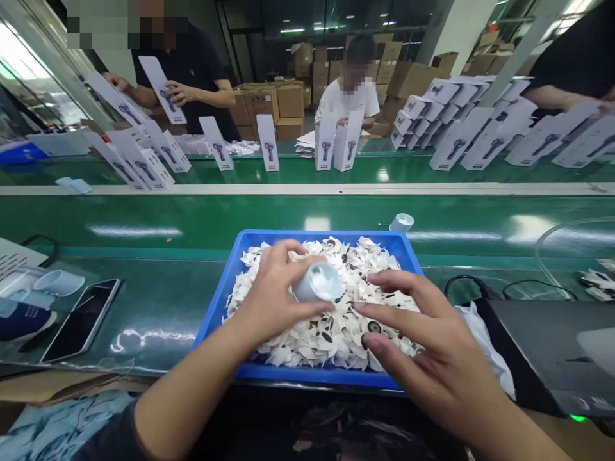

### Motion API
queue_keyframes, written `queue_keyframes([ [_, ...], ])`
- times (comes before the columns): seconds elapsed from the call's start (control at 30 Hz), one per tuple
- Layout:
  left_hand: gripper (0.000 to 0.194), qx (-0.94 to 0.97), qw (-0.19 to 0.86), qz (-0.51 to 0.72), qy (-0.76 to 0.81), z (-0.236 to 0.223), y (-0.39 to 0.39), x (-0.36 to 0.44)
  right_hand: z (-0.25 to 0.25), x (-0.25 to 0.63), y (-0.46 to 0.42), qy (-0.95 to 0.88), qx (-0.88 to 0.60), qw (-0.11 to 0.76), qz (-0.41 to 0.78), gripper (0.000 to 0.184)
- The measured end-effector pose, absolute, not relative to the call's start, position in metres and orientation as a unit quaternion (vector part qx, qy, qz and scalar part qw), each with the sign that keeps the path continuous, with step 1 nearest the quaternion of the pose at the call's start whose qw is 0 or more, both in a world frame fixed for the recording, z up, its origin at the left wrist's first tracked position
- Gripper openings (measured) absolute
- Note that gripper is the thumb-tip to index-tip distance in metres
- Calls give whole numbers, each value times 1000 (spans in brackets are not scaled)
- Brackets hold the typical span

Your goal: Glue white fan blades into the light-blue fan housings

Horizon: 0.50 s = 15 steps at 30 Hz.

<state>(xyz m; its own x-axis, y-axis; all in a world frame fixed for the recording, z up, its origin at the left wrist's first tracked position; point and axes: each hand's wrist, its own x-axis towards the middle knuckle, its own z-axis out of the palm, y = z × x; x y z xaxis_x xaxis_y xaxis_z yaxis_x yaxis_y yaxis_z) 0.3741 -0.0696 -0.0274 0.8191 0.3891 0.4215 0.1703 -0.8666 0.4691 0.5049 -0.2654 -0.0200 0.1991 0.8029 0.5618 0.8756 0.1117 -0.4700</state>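
Observation:
My left hand (276, 285) is wrapped round a light blue plastic cylinder (305, 285), its open end turned toward me with a white bladed part showing inside. Below it lies a blue tray (218, 301) heaped with small white fan blades (298, 349), several with dark round centres. My right hand (427, 339) hovers over the tray's right side, fingers spread, with nothing visible between them. A similar light blue cylinder (401, 223) stands just beyond the tray's far right corner.
A phone (81, 320) and more light blue cylinders (58, 282) lie at left. Cables and a dark flat device (552, 346) are at right. Across the green belt (216, 218) stand white printed boxes (268, 144); people handle boxes behind them.

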Motion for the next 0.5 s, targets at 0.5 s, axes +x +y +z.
queue_keyframes([
  [0.5,39,923,195,92,318,-17,40,537,-32,506,-307,-621,-650,434,-63,22],
])
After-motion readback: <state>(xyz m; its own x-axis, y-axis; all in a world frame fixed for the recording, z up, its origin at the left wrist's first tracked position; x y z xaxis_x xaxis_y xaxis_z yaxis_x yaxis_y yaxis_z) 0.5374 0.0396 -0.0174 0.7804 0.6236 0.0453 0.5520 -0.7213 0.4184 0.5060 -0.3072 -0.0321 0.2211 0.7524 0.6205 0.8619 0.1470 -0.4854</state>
